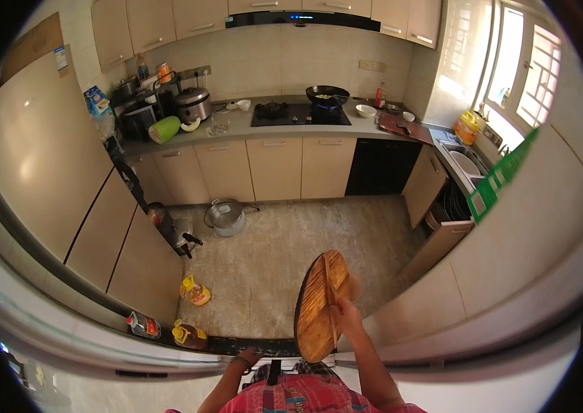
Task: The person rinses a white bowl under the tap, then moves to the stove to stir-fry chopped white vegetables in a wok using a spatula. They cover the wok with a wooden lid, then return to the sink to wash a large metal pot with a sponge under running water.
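In my right hand (344,316) is a round wooden wok lid (314,304), gripped by the wooden bar handle across its top. The lid is tilted steeply, its grained face towards me, above the kitchen doorway threshold. My left hand (250,355) hangs low by the sill in front of my body, a bracelet at its wrist and nothing seen in it. On the far counter, a black wok (327,95) with pale food inside sits over a blue flame on the gas hob (300,115).
Oil bottles (189,334) stand at the left of the threshold. A metal pot (225,218) and a pressure cooker (183,232) rest on the floor. An open cabinet door (425,186) juts out at right, near the sink (461,155). A refrigerator (43,149) stands left.
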Demonstrator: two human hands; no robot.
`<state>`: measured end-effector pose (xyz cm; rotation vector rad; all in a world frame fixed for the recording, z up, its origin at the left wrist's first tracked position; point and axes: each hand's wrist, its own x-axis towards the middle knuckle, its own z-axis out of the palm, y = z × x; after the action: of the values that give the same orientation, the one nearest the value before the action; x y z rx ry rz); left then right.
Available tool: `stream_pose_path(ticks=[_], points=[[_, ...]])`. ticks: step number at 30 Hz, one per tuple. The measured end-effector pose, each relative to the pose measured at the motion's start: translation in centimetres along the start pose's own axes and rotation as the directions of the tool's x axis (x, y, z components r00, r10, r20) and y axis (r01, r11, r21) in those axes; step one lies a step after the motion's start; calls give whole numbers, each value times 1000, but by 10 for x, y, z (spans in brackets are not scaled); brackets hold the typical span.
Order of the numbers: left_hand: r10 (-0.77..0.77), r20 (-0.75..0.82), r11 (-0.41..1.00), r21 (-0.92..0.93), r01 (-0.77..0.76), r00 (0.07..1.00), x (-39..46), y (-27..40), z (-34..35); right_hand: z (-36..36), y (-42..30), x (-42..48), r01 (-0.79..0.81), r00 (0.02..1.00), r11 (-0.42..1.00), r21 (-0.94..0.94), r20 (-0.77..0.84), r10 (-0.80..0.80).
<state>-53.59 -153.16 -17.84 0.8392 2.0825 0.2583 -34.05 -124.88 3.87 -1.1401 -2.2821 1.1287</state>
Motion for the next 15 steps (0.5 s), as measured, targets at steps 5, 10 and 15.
stream_pose_path(ticks=[5,10,15], points=[[-199,-453,949,-311,55,869,47,59,-125,-16,-11,105,-59,996,993,-99,-75,51],[-129,-749,841,-430,-328,650,90,136,-256,-6,-23,203,39,992,966,-257,-105,-68],[527,-798,684,196,-703,291,141,249,-386,12,-53,319,135,982,902,-411,-63,-176]])
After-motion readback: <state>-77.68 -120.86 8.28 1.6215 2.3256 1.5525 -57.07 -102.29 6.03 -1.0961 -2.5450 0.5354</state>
